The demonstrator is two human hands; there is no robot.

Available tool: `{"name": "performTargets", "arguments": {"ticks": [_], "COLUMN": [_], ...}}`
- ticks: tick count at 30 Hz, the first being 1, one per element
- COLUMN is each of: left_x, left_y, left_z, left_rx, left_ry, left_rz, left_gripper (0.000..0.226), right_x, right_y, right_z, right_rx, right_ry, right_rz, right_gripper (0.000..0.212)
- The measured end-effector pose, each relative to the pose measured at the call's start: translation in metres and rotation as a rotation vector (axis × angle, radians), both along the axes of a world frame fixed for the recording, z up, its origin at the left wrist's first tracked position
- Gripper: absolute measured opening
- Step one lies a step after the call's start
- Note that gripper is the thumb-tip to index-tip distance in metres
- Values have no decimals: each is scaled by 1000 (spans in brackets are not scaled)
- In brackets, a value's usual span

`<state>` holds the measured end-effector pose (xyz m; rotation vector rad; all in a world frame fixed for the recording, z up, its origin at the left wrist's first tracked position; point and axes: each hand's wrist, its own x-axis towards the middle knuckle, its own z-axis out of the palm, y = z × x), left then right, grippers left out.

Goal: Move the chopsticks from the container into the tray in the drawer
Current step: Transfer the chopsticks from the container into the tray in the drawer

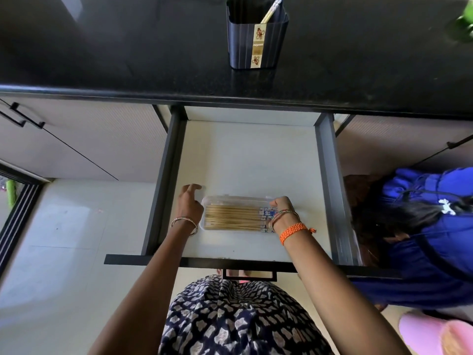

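A clear plastic tray (230,199) lies on the white floor of the open drawer (245,155), with several wooden chopsticks (230,217) side by side in it, their blue-patterned ends to the right. My right hand (282,206) rests on those patterned ends at the tray's right end, fingers curled. My left hand (190,201) hovers at the tray's left end, fingers apart, holding nothing. On the black counter above stands a dark ribbed container (257,39) with one or two chopsticks (271,10) leaning in it.
The drawer's dark front rail and handle (249,274) sit close to my body. A second person in blue (430,226) crouches just right of the drawer. Closed cabinet doors flank the drawer, and a green object (464,29) shows at the counter's far right.
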<state>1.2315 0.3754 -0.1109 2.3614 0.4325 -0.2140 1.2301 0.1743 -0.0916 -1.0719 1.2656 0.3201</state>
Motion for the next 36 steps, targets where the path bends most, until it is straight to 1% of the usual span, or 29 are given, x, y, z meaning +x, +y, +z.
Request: {"name": "performTargets", "arguments": {"ticks": [1,4,7,11,14,17,19,21,22,24,25,27,28,30,31,33,34,36], "left_x": [7,38,79,144,195,242,267,290,300,315,322,332,335,340,341,342,342,339], "left_y": [-3,-13,-27,-42,-45,-43,-43,-44,-45,-46,-46,-45,-45,-43,-43,-42,-43,-44], "left_z": [5,27,60,116,152,171,177,178,177,172,169,164,161,158,156,152,151,150], "left_rx": [-3,-24,-40,-22,44,85,99,121,140,185,198,214,221,226,222,209,202,182], "left_ry": [-27,-119,-233,-432,-537,-561,-557,-564,-572,-588,-588,-573,-556,-514,-494,-464,-458,-467], "left_rz": [-7,-49,-105,-148,-232,-281,-310,-331,-341,-355,-359,-376,-392,-423,-437,-456,-458,-447], "left_gripper": [54,53,47,42,41,41,42,44,45,45,45,44,44,46,47,51,52,54], "right_x": [3,25,65,138,199,256,291,327,346,376,388,407,416,429,435,444,446,445], "right_y": [-1,-5,-12,-28,-37,-42,-45,-49,-51,-53,-52,-50,-49,-49,-49,-49,-49,-47], "right_z": [5,24,52,105,143,171,182,186,186,184,184,185,185,184,183,179,179,181], "right_rx": [3,122,217,212,114,-40,-131,-200,-244,-354,-411,-490,-501,-504,-517,-578,-605,-643], "right_ry": [-14,-103,-278,-505,-595,-638,-655,-675,-671,-646,-642,-635,-637,-649,-662,-691,-712,-751], "right_rz": [22,54,63,50,26,15,-18,0,40,149,205,292,334,382,392,400,397,386], "right_gripper": [10,17,22,30,35,33,27,11,15,38,46,56,57,51,43,20,17,18]}}
